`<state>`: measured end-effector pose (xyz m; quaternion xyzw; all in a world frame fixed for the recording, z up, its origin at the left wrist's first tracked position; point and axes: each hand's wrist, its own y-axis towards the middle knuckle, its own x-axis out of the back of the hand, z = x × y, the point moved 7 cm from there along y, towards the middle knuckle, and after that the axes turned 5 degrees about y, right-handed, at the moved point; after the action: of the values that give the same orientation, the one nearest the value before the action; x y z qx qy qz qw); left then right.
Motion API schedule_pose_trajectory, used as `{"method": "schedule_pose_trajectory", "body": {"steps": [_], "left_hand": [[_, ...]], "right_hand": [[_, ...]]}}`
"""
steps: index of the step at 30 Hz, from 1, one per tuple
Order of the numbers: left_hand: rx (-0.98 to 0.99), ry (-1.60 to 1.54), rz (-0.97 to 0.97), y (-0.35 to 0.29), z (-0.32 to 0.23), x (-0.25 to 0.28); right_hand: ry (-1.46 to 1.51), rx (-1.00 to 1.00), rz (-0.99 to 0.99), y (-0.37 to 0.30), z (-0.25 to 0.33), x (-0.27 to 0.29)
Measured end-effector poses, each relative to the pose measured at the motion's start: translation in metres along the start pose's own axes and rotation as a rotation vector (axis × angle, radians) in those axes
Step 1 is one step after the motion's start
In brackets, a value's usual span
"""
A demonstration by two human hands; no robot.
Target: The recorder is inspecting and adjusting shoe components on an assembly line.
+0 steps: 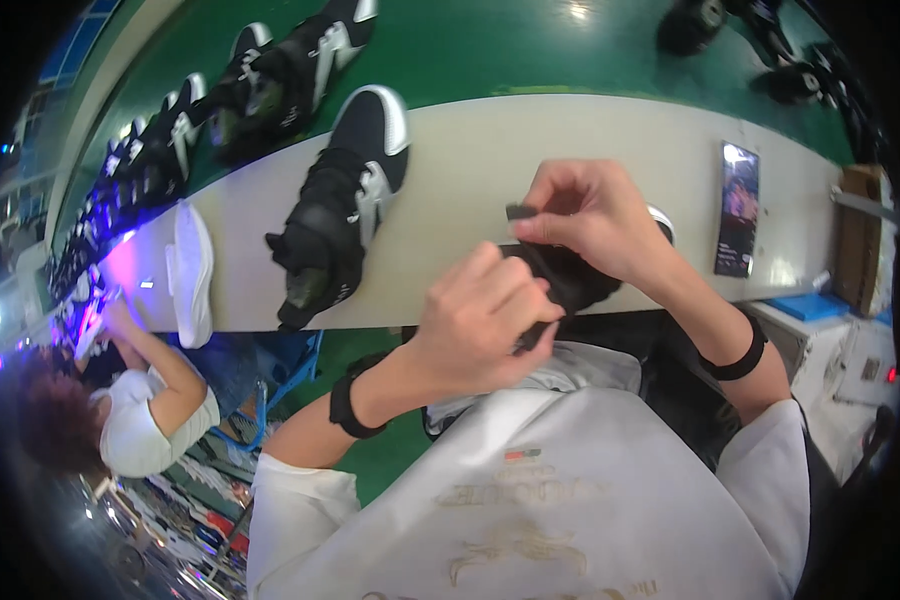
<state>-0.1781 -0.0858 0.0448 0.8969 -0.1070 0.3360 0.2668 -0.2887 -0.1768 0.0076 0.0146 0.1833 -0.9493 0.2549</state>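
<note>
Right hand (595, 222) tight on dark tab (519, 212); black shoe (582, 280) diagonal, toe (662, 224) forward-right

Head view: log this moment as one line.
left hand: closed on shoe; right hand: pinching dark piece; table: second shoe, phone

The dark strip (519, 212) in the right grip (595, 220) looks matt; the black shoe (582, 280) beneath, matt cloth. Around both grips, the counter (460, 170) looks smooth; beyond them, the floor (530, 50) is glossy. Rightward, the phone (737, 210) has a glassy, shiny face.
</note>
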Motion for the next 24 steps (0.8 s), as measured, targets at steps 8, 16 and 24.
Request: {"method": "schedule_pose_trajectory", "body": {"steps": [8, 16, 24], "left_hand": [[0.056, -0.057, 0.045, 0.000, 0.009, -0.005], [0.166, 0.042, -0.066, -0.027, -0.007, 0.010], [0.364, 0.143, -0.164, -0.085, 0.002, 0.045]], "right_hand": [[-0.581, -0.087, 0.285, 0.036, -0.031, -0.026], [-0.577, 0.768, 0.138, 0.056, 0.023, -0.120], [-0.767, 0.978, 0.148, 0.075, 0.026, -0.149]]}}
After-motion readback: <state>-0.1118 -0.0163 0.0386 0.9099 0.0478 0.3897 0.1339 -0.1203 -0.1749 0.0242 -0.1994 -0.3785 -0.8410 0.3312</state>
